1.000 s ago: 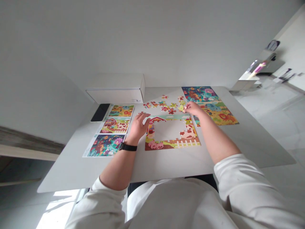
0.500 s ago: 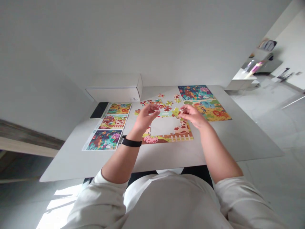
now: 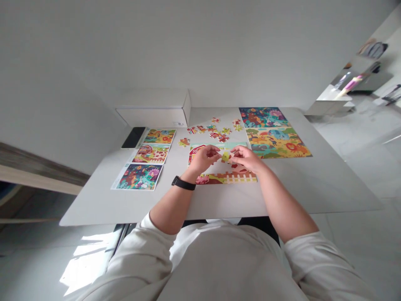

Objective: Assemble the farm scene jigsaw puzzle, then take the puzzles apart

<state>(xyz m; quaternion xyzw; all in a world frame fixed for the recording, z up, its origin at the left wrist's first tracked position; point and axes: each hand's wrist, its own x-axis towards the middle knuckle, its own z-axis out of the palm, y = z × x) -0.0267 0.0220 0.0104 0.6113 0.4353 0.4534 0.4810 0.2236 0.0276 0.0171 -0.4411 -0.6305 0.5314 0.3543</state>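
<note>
My left hand (image 3: 204,158) and my right hand (image 3: 245,157) meet over a partly built farm puzzle (image 3: 230,178) with a red barn and a white fence. Both pinch a small yellow-green puzzle piece (image 3: 225,156) held between their fingertips above the puzzle's open middle. A black watch (image 3: 183,183) sits on my left wrist. Loose puzzle pieces (image 3: 216,130) lie scattered just beyond the puzzle.
Two finished colourful puzzles (image 3: 272,136) lie at the right of the white table (image 3: 313,184). Three picture cards (image 3: 147,159) lie at the left, with a black phone (image 3: 133,137) and a white box (image 3: 155,109) behind them. One stray piece (image 3: 184,142) lies near the cards.
My right hand picked a yellow-green piece from the loose pile and drew it back over the puzzle. My left hand lifted off the table and came in to pinch the same piece.
</note>
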